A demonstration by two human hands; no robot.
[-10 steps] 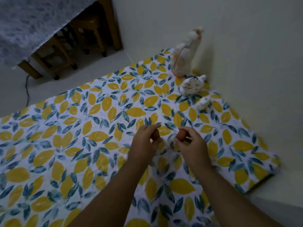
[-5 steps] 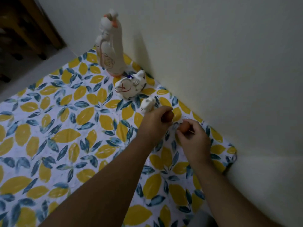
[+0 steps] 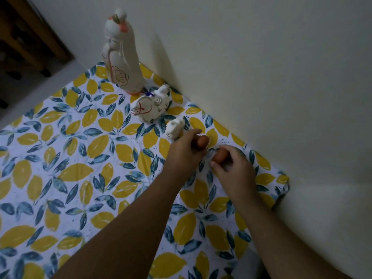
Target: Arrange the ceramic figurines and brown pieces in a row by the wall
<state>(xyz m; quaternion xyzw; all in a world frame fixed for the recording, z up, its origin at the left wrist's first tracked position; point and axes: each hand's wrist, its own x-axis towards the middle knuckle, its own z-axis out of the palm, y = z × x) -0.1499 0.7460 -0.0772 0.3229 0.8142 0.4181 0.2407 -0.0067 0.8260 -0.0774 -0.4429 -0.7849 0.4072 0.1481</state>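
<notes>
Three white ceramic figurines stand in a line along the wall (image 3: pixel 261 77) on the lemon-print cloth (image 3: pixel 70 158): a tall figurine (image 3: pixel 122 57), a cat figurine (image 3: pixel 151 106) beside it, then a small figurine (image 3: pixel 174 128). The left hand (image 3: pixel 185 152) pinches a brown piece (image 3: pixel 202 141) just beside the small figurine. The right hand (image 3: pixel 233 170) is clamped on a second brown piece (image 3: pixel 221 155), near the first, close to the wall.

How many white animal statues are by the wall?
3. The tall figurine stands farthest back, the middle figurine is next, and the small figurine sits just beyond the left hand. None seem hidden.
</notes>
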